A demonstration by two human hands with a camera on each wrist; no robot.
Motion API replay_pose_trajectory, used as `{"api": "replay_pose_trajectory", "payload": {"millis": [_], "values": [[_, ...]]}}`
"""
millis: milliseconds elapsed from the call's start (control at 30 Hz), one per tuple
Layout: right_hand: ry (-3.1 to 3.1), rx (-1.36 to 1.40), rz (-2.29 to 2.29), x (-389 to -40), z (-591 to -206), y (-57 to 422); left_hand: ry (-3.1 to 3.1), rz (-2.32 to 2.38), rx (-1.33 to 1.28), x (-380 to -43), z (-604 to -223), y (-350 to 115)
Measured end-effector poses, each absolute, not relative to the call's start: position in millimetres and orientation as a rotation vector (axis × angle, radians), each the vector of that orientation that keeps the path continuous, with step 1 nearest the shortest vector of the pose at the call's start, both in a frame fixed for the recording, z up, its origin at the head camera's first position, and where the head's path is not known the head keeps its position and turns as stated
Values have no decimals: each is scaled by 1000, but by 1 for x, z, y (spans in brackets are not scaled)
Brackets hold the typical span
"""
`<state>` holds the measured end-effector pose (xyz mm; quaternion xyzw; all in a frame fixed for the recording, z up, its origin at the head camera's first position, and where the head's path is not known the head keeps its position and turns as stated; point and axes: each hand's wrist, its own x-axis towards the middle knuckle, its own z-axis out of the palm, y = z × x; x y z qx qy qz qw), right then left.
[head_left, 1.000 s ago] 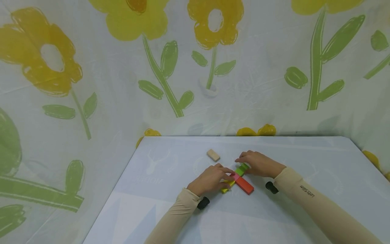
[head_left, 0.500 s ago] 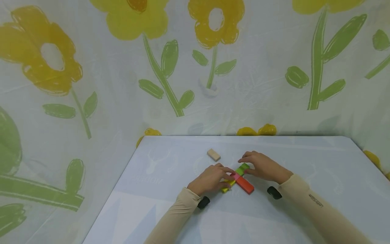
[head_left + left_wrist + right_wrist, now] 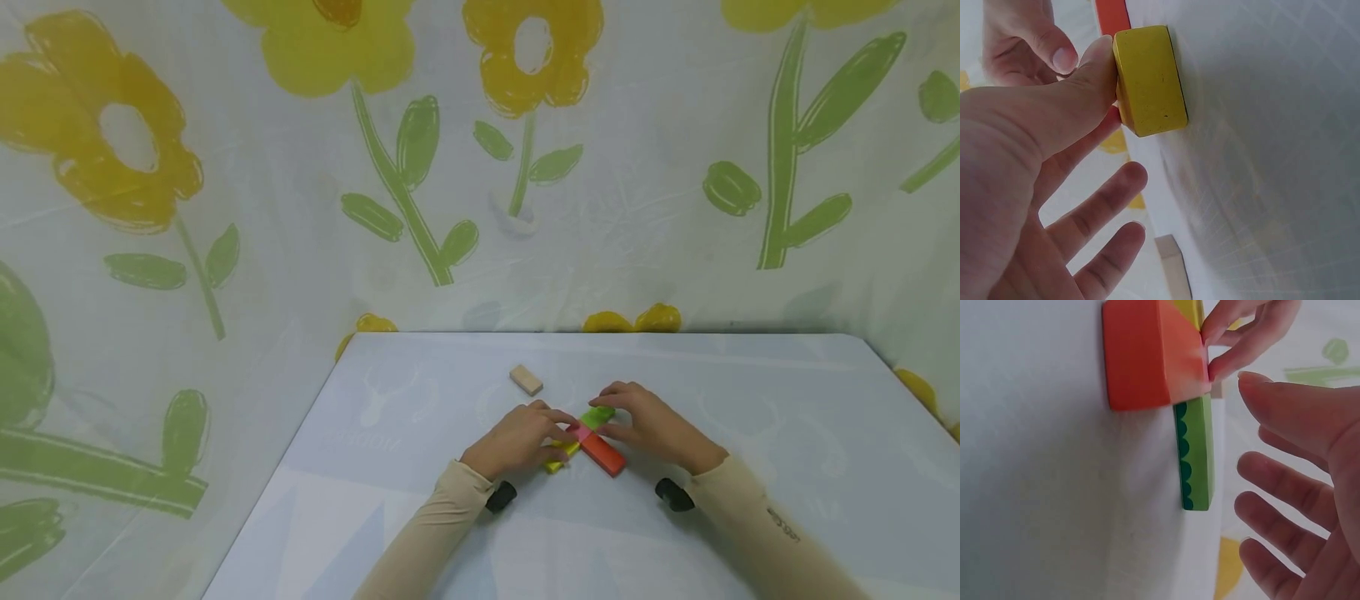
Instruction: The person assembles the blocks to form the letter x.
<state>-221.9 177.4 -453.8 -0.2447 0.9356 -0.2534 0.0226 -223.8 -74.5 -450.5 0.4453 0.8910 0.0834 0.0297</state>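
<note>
In the head view several coloured blocks lie joined in a cross on the table: a red block, a pink block, a yellow block and a green block with a dark green scalloped edge. My left hand holds the yellow block at its sides with thumb and index finger, the index fingertip reaching the pink one. Its other fingers stick out free. My right hand hovers beside the green block, fingers spread and relaxed. In the right wrist view a gap shows between those fingers and the block.
A plain wooden block lies alone farther back on the white table. Behind the table's far edge hangs a flower-printed curtain. Black wrist cameras sit under both wrists, close to the tabletop.
My right hand has drawn off the green block to the right, then come slightly nearer the front. My left hand and the blocks have stayed in place.
</note>
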Motion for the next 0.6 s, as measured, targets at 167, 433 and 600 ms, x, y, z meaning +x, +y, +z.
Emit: {"api": "replay_pose_trajectory", "payload": {"millis": [167, 433, 600], "values": [[2893, -712, -846, -217, -455, 175, 2743, 251, 1363, -224, -450, -74], [2909, -701, -923, -212, -457, 175, 2739, 259, 1360, -226, -451, -74], [2903, -737, -955, -211, -460, 175, 2736, 266, 1357, -227, -452, -74]]}}
